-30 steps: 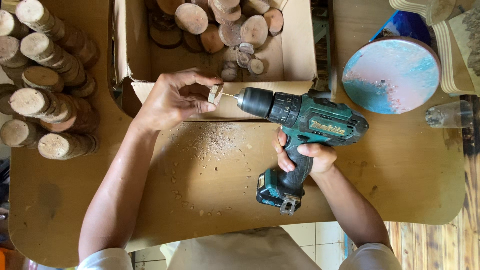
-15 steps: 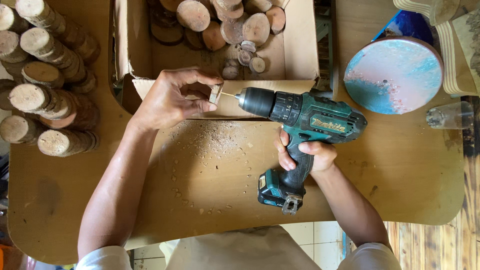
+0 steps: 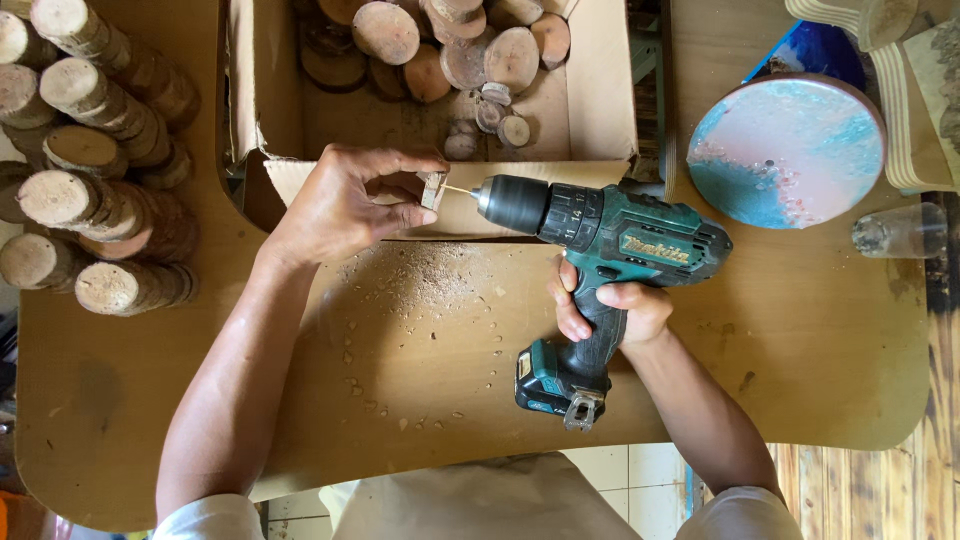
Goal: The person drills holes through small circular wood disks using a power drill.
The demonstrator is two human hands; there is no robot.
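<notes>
Wood slice (image 3: 432, 189), pinched edge-on in your left hand (image 3: 340, 205) fingertips above the table (image 3: 450, 340) by the box (image 3: 590, 100), meets the bit of the drill (image 3: 600, 240) your right hand (image 3: 610, 310) grips: it may spin, or the bit may skid into your fingers.

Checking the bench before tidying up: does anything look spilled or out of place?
Sawdust and small wood chips lie scattered on the wooden table, below the left hand and the cordless drill. Nothing else stands out.

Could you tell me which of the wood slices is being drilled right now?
The small wood slice pinched in the left hand, meeting the drill bit; the others lie untouched.
</notes>
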